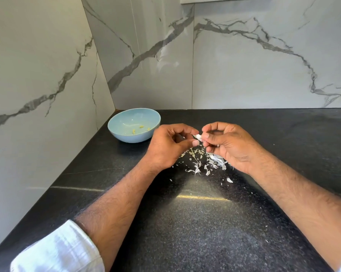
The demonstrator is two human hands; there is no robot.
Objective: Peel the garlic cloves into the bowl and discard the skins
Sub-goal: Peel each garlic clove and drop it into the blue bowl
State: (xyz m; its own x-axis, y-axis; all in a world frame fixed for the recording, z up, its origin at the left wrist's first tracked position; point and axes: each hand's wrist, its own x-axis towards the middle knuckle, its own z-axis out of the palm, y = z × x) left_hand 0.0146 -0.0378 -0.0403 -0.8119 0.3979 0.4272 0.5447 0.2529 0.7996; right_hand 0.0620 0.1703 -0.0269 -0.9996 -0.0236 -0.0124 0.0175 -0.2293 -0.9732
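A small white garlic clove (198,136) is pinched between the fingertips of both hands above the black counter. My left hand (169,146) holds its left end with thumb and forefinger. My right hand (228,144) grips its right end, fingers curled. Below the hands lies a scatter of papery white garlic skins (205,163), and part of a garlic bulb (217,160) shows under my right palm. A light blue bowl (117,132) stands to the left near the wall corner, with a few small yellowish peeled pieces (141,128) inside.
The black speckled counter (185,222) runs from the marble wall at the back to the near edge. A marble side wall (38,95) closes the left side. Stray skin flakes (229,180) lie near my right forearm.
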